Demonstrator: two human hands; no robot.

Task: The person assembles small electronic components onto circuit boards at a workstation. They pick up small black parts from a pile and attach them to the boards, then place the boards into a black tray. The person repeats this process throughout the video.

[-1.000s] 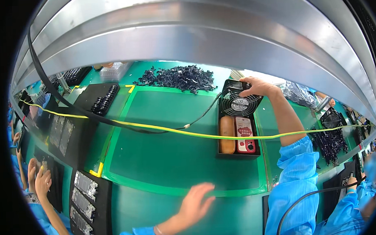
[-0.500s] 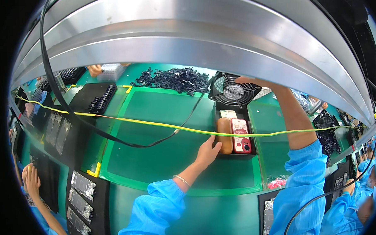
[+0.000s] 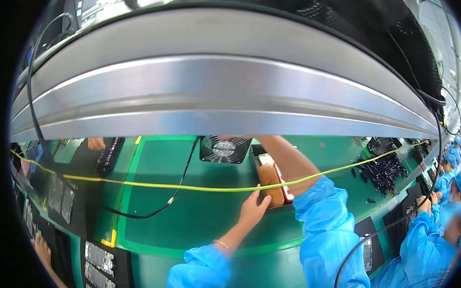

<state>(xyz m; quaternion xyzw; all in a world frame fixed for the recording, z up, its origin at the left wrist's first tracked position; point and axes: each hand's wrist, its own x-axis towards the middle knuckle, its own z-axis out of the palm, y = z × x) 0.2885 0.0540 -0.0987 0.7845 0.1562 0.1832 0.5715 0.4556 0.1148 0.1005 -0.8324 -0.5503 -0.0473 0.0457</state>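
Green conveyor belt [image 3: 192,216]: broad bare stretch left of the hands, bounded by a lighter green stripe along the near edge; a yellow cord [image 3: 156,186] is strung across above it and a black cable [image 3: 161,205] lies loose on it. A wide metal rail [image 3: 213,99] overhangs the far side and hides everything behind it.

Black tray [image 3: 273,206]: on the belt right of centre, just under the rail's edge. Holds a tan oblong block [image 3: 270,187] with a red-and-white part [image 3: 283,185] touching its right side.

Fan [image 3: 224,149]: square black frame, round grille, partly under the rail, just beyond the tray; the cable runs from it.

Left hand [image 3: 253,210]: fingers curled loosely against the tray's near-left edge, touching it beside the block.

Right hand: forearm [image 3: 289,159] passes over the tray and under the rail; hand hidden, grip cannot be told.

Pile of small black parts [image 3: 386,169]: far right, well apart.
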